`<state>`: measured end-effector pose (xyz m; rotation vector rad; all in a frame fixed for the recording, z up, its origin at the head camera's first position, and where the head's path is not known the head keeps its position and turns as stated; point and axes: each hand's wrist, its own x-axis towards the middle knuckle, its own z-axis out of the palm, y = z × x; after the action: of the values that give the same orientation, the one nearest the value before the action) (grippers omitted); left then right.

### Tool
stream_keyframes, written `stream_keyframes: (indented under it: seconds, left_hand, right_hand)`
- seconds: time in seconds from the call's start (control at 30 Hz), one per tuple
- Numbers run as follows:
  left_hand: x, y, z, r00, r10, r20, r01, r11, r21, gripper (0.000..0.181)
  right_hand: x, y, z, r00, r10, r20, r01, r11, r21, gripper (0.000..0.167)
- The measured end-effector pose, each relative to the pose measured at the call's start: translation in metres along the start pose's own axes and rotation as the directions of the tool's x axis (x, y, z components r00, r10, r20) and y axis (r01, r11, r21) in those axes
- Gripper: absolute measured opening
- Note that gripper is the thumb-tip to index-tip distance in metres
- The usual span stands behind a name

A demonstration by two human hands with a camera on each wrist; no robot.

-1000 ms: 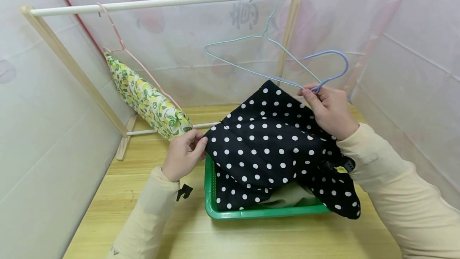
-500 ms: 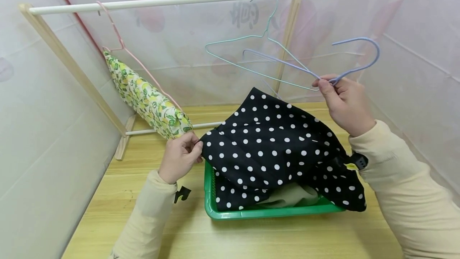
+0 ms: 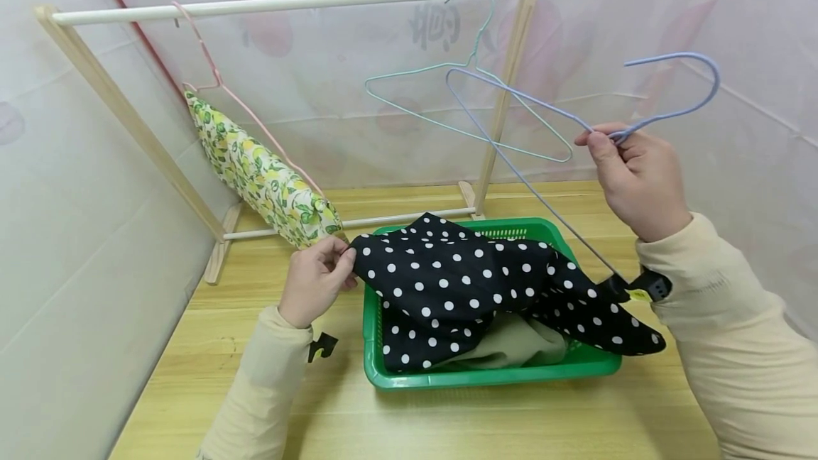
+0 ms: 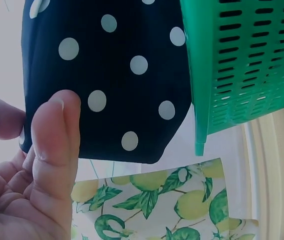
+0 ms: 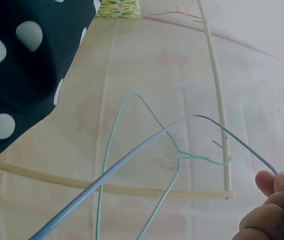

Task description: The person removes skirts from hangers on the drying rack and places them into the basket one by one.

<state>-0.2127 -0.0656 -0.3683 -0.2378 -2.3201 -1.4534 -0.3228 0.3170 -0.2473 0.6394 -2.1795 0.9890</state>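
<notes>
My left hand (image 3: 316,279) pinches the left corner of a black cloth with white polka dots (image 3: 441,282). The cloth sags over a green basket (image 3: 492,377), and its right end hangs past the rim. My right hand (image 3: 648,179) grips a blue wire hanger (image 5: 97,185) at its neck, held up to the right above the basket. The hanger's hook points up and its left corner is bare; its far lower end passes behind the right wrist camera, so its contact with the cloth there is hidden. A khaki cloth (image 3: 520,346) lies inside the basket.
A rack with a white rail (image 3: 307,2) and wooden legs stands behind. A mint hanger (image 3: 422,116) hangs bare at its right. On the left, a pink hanger (image 3: 204,55) carries a lemon-print cloth (image 3: 262,176). Walls enclose the wooden table (image 3: 447,424).
My right hand has moved up and right with the blue hanger, whose left corner has come out from behind the polka-dot cloth. The cloth's peak has dropped, uncovering the basket's back rim.
</notes>
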Motion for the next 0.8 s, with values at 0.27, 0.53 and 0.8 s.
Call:
stream_keyframes:
  seconds: [0.27,0.53,0.8]
  left_hand:
    - [0.002,-0.020,0.005,0.997,0.027,0.072,-0.027,1.000,-0.001,0.011]
    - [0.003,-0.026,0.007,0.975,-0.040,0.217,0.003,0.986,0.167,0.012]
    - [0.004,-0.042,0.015,0.948,-0.098,0.302,0.010,0.960,0.278,0.019]
  right_hand:
    - [-0.003,-0.019,-0.002,1.000,0.025,-0.005,-0.025,0.997,0.072,0.026]
    - [-0.005,-0.018,-0.003,0.999,0.033,-0.016,-0.031,0.992,0.125,0.027]
    - [-0.008,-0.017,-0.002,0.999,0.031,0.011,-0.032,0.971,0.235,0.024]
